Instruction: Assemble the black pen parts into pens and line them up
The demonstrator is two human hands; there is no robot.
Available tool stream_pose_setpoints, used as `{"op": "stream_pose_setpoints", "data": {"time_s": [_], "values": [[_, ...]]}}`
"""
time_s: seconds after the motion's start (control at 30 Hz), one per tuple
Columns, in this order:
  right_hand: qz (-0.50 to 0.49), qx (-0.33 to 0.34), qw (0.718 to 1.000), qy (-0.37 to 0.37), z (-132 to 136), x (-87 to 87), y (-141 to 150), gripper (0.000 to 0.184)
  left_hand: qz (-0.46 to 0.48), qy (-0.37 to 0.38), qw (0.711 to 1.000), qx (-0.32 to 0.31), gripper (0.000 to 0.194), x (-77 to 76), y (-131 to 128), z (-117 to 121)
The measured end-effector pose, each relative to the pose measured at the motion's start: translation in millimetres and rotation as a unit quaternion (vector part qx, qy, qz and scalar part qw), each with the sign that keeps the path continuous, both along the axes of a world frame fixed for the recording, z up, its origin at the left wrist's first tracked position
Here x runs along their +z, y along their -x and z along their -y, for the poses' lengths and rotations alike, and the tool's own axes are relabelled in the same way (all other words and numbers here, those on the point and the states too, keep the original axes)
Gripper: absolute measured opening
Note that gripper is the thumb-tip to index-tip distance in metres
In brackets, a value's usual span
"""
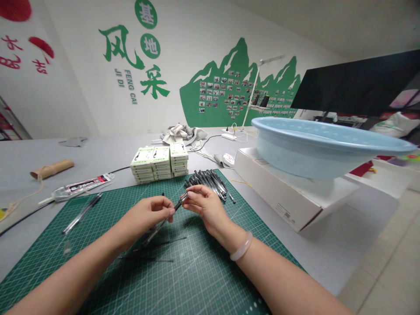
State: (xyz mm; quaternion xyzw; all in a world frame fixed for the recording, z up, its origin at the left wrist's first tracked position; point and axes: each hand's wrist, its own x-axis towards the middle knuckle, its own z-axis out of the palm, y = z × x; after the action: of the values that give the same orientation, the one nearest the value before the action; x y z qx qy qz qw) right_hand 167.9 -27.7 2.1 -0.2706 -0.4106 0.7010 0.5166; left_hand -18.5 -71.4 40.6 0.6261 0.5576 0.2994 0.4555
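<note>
Above the green cutting mat [210, 280], my left hand [155, 211] pinches a pen [177, 204] with a clear barrel and black grip. My right hand [203, 204] is closed on the pen's upper end, so both hands hold it, tilted. What the right fingertips cover is hidden. Below my left hand, thin black refills [164, 260] lie on the mat. A pile of pens [213, 181] rests just beyond my right hand. To the left are more clear pens [82, 213] and a small clear cap-like piece [67, 247].
Stacked small boxes [159, 162] stand at the mat's far edge. On the right, a blue basin [295, 148] sits on a white carton [282, 197]. A plastic packet [82, 187], a brown roll [52, 168] and crumpled cloth [183, 132] lie around the grey table.
</note>
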Motion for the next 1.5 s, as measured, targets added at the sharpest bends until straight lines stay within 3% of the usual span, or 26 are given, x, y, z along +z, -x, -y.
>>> {"op": "stream_pose_setpoints", "data": {"time_s": [0.43, 0.57, 0.67, 0.77, 0.97, 1.17, 1.37, 1.5], "values": [[0.021, -0.013, 0.999, -0.040, 4, 5.1, 2, 0.031, 0.060, 0.015, 0.998, 0.012, 0.026, -4.8, -6, 3], [0.014, -0.006, 0.999, -0.029, 6, 8.4, 2, 0.045, 0.113, 0.031, 0.993, 0.004, 0.027, -9.2, -6, 1], [0.019, 0.000, 1.000, -0.004, 7, 7.9, 4, 0.056, 0.155, 0.030, 0.987, 0.041, 0.029, -14.3, -5, -2], [0.036, 0.030, 0.999, 0.001, 8, 5.2, 5, 0.047, 0.181, 0.023, 0.979, 0.093, 0.029, -18.5, -2, -5], [0.062, 0.068, 0.996, 0.006, 10, -1.7, 8, 0.044, 0.168, 0.011, 0.978, 0.125, 0.035, -20.2, -3, -5], [0.155, 0.180, 0.971, -0.002, 15, -15.6, 18, 0.045, 0.178, -0.004, 0.970, 0.166, 0.040, -22.9, 0, -7], [0.164, 0.167, 0.972, -0.006, 14, -21.5, 23, 0.039, 0.166, -0.021, 0.970, 0.175, 0.044, -19.8, -1, -7], [0.201, 0.139, 0.969, -0.030, 14, -22.9, 23, 0.027, 0.150, -0.110, 0.963, 0.197, 0.049, -11.8, 0, -6]]}}
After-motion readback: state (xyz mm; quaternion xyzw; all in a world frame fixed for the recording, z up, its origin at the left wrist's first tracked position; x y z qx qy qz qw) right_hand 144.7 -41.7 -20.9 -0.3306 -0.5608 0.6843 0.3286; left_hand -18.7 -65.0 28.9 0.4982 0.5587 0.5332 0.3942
